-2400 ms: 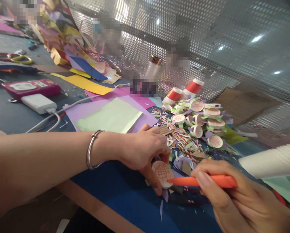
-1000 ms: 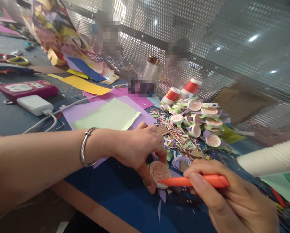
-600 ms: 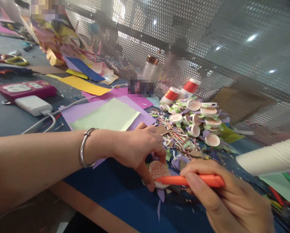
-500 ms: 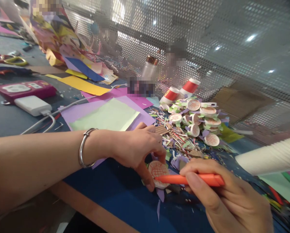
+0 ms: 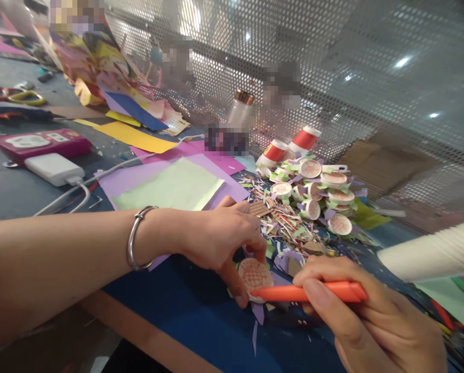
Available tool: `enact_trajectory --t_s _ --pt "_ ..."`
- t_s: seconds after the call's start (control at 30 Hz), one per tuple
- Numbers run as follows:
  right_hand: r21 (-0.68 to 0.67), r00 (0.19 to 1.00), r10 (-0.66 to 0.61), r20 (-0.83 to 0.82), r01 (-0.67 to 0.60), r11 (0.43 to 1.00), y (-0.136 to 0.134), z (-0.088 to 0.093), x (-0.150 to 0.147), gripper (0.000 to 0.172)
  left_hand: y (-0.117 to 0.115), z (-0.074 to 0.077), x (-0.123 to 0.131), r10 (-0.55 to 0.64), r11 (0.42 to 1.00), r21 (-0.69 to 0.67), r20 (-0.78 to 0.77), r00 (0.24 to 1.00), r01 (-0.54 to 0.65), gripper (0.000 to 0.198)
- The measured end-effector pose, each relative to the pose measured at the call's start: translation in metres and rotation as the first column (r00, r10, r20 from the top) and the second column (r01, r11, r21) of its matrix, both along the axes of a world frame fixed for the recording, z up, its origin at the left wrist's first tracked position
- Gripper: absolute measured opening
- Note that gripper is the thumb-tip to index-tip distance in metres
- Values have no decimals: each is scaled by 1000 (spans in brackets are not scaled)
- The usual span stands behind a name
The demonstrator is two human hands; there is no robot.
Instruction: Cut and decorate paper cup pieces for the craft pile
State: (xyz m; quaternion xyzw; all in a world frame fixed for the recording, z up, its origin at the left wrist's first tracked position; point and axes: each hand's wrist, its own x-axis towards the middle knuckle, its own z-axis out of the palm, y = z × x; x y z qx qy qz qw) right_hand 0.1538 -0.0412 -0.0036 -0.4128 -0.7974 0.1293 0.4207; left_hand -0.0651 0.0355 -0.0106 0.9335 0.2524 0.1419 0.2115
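Observation:
My left hand [image 5: 221, 241], with a silver bracelet [image 5: 135, 244] on the wrist, pinches a small round white disc [image 5: 255, 273] against the blue table top between thumb and fingers. The disc bears a red grid pattern. My right hand [image 5: 371, 321] grips an orange pen [image 5: 313, 292], held nearly level. Its tip touches the disc's lower right edge.
A heap of similar marked discs [image 5: 325, 194] lies among paper scraps [image 5: 284, 220] behind the hands. Two red-and-white tubes [image 5: 290, 145], a clear bottle [image 5: 241, 109], green and purple paper sheets [image 5: 173, 184], a white charger [image 5: 53, 168], a pink power strip [image 5: 39, 142] and scissors [image 5: 16, 94] lie around. Perforated metal backs the table.
The pen tip has shifted slightly over the disc, from its middle toward its lower right edge. My left hand keeps the disc pinned in the same place.

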Motion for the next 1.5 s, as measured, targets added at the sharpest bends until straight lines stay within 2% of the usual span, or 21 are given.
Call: enact_trajectory --t_s 0.37,1.0,1.5 --pt "-14 999 43 -16 -43 999 3 -2 -3 14 -1 3 1 3 1000 -15 -25 1000 -3 49" --pt "-27 1000 21 16 -21 999 5 -1 -3 13 1 2 -1 -11 1000 -9 3 1000 11 48" --pt "-12 1000 3 31 -2 1000 8 -5 -1 10 1 4 -1 -29 999 -20 -5 1000 29 39"
